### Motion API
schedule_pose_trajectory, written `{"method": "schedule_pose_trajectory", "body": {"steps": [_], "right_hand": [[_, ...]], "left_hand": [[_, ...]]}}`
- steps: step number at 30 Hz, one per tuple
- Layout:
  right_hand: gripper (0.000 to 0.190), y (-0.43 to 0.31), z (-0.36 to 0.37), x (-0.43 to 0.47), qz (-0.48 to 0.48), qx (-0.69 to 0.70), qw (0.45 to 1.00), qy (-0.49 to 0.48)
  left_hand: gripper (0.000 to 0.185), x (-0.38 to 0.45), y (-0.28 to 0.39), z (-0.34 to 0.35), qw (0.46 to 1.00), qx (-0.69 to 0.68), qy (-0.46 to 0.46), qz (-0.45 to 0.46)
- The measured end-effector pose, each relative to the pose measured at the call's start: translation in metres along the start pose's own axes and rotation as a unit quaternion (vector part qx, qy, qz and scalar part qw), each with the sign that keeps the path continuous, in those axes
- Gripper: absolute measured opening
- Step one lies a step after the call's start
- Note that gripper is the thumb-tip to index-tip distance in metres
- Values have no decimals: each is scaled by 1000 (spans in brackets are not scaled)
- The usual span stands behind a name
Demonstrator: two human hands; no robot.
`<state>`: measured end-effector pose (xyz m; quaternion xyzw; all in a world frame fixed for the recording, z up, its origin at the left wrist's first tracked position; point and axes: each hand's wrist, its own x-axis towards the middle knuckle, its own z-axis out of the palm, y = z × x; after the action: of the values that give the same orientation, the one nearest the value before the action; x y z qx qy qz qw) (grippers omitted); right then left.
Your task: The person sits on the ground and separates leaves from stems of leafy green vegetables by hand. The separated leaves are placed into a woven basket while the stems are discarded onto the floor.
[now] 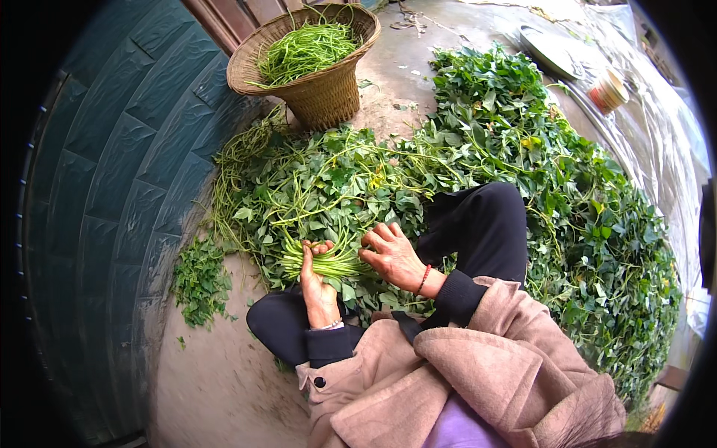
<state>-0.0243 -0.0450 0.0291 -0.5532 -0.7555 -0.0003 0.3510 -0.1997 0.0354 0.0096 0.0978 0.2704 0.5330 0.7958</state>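
Note:
My left hand (319, 283) is closed around a bunch of green leaf stems (330, 259), its fingers over the top of them. To the right of it, my right hand (389, 255) is at the stems' right end with its fingers curled; whether it pinches a stem cannot be told. Under and beyond both hands lies a heap of leafy green vines (358, 185), with long bare vines among the leaves. A woven wicker basket (330, 98) stands behind the heap, holding a pile of cut green stems (311, 50).
The heap spreads right (594, 235). A small pile of leaves (201, 280) lies on the concrete floor (224, 381) at left, near a dark tiled wall (123, 185). A round metal lid or tray (552, 53), a paper tub (608, 92) and plastic sheeting (655, 129) are at upper right.

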Motion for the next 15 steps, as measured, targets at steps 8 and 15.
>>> {"method": "schedule_pose_trajectory", "body": {"steps": [8, 15], "right_hand": [[18, 10, 17, -11, 67, 46, 997, -6], [11, 44, 47, -30, 504, 498, 684, 171]], "left_hand": [[14, 0, -2, -5, 996, 80, -48, -13], [12, -1, -7, -1, 994, 17, -66, -86]]}}
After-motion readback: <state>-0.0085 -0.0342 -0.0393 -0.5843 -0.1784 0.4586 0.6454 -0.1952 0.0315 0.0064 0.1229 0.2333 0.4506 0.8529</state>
